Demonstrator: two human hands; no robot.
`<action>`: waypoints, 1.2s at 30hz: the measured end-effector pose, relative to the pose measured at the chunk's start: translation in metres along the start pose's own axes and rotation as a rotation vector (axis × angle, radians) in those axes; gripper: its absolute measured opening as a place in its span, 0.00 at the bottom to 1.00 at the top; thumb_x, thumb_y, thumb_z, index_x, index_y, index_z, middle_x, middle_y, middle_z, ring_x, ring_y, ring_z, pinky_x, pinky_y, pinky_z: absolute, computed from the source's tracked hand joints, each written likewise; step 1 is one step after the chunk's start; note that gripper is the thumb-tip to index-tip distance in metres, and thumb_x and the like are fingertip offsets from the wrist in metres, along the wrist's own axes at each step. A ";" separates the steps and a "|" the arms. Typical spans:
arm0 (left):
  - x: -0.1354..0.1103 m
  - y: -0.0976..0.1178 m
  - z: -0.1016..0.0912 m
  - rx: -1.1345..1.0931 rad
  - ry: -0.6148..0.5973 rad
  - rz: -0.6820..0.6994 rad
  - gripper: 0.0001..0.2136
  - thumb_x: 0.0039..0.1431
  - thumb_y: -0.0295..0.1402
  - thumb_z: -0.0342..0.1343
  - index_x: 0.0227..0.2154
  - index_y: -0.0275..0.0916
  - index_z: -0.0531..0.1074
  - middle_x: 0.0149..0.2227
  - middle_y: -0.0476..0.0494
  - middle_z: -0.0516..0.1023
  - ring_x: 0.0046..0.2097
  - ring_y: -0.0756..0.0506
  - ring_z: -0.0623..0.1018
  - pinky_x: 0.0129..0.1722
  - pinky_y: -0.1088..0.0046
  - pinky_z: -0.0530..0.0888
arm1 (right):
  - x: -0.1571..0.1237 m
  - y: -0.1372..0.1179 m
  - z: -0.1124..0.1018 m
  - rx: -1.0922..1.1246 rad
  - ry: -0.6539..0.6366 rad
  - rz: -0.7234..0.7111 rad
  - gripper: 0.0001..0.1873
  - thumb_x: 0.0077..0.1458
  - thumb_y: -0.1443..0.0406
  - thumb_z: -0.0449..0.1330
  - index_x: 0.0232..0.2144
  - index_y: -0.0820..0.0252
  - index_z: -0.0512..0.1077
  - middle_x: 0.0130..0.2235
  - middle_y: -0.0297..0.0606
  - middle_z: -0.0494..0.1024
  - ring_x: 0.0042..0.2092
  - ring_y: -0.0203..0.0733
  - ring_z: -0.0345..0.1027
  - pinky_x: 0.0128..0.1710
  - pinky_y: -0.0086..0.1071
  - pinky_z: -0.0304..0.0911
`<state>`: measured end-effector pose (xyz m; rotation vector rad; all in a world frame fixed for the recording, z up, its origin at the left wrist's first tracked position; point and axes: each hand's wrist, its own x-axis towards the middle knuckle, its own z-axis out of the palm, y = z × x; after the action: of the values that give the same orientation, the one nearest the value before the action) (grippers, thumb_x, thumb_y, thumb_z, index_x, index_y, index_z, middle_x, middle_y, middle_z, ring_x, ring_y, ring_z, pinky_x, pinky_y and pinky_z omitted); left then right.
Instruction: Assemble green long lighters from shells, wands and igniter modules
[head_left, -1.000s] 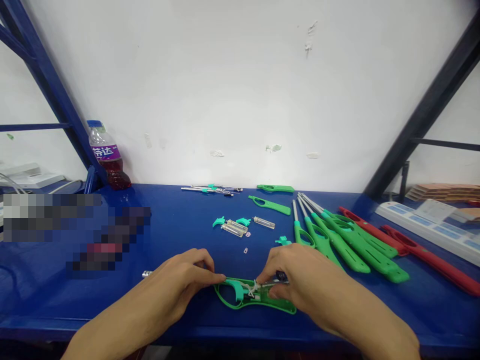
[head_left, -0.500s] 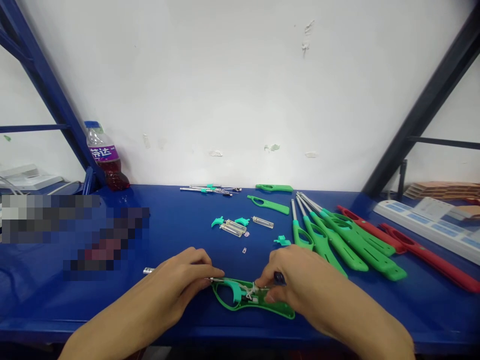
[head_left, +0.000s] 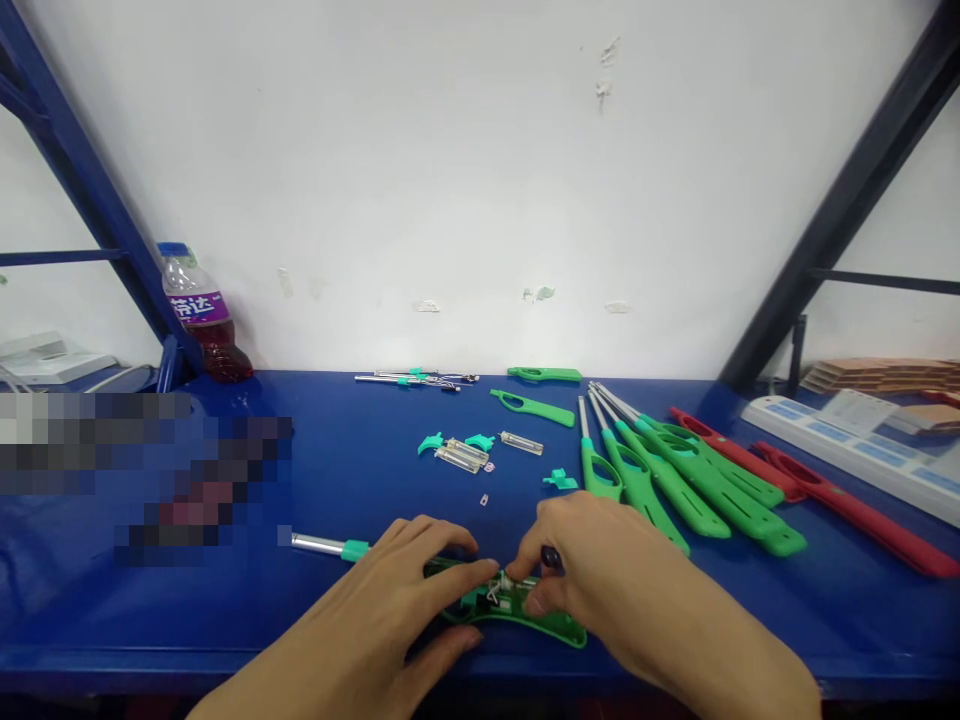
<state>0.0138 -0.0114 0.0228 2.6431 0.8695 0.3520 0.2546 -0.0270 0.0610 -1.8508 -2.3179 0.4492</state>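
Observation:
An opened green lighter casing (head_left: 559, 627) lies near the table's front edge, its inner parts exposed. Its metal tube (head_left: 319, 543) with a teal collar (head_left: 355, 551) sticks out to the left. My left hand (head_left: 409, 590) is over the casing's handle loop, index finger on the inner parts and thumb at the near edge; a teal trigger is mostly covered. Fingers of my right hand (head_left: 585, 550) are bent at the casing's right half, beside a small white tangle of wire (head_left: 493, 592). A dark rounded object (head_left: 551, 557) shows between those fingers; the rest of it is hidden.
Clear fuel tanks (head_left: 459, 456), teal triggers (head_left: 559, 480) and tiny pieces lie beyond my hands. Green half shells (head_left: 532, 408) and metal tubes (head_left: 416, 382) lie by the wall. Whole green lighters (head_left: 660, 470), red lighters (head_left: 855, 510) and a power strip (head_left: 847, 450) are right. A bottle (head_left: 206, 320) stands left.
My left hand has moved right, from the metal tube's end onto the casing's loop and trigger, uncovering the tube and collar. My right hand stays at the casing.

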 end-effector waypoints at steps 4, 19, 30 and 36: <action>0.005 0.000 0.001 -0.010 -0.045 0.018 0.28 0.74 0.24 0.56 0.68 0.62 0.64 0.59 0.51 0.73 0.59 0.42 0.73 0.63 0.56 0.70 | 0.000 0.000 0.000 0.010 -0.017 0.004 0.13 0.47 0.70 0.71 0.30 0.42 0.88 0.28 0.32 0.85 0.30 0.42 0.74 0.28 0.32 0.51; 0.008 0.000 0.001 0.019 0.048 0.127 0.20 0.73 0.25 0.59 0.61 0.54 0.73 0.55 0.49 0.77 0.53 0.41 0.76 0.53 0.61 0.70 | -0.003 0.015 0.006 0.096 -0.020 -0.046 0.15 0.55 0.70 0.70 0.40 0.40 0.85 0.36 0.29 0.86 0.39 0.46 0.77 0.37 0.34 0.59; 0.011 -0.003 0.006 0.074 0.114 0.177 0.13 0.74 0.25 0.57 0.55 0.46 0.74 0.52 0.45 0.78 0.50 0.40 0.76 0.49 0.60 0.69 | -0.006 0.018 -0.005 0.127 -0.011 0.028 0.09 0.56 0.69 0.68 0.34 0.47 0.79 0.30 0.28 0.80 0.35 0.42 0.73 0.30 0.32 0.53; 0.013 -0.004 0.007 0.115 0.142 0.198 0.14 0.73 0.24 0.57 0.56 0.46 0.74 0.50 0.44 0.79 0.48 0.39 0.77 0.47 0.59 0.69 | -0.006 0.010 -0.004 0.118 0.048 -0.041 0.10 0.61 0.66 0.67 0.42 0.42 0.78 0.37 0.25 0.84 0.43 0.45 0.75 0.39 0.34 0.57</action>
<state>0.0245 -0.0016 0.0162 2.8474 0.6887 0.5603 0.2661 -0.0303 0.0621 -1.7378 -2.2433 0.5183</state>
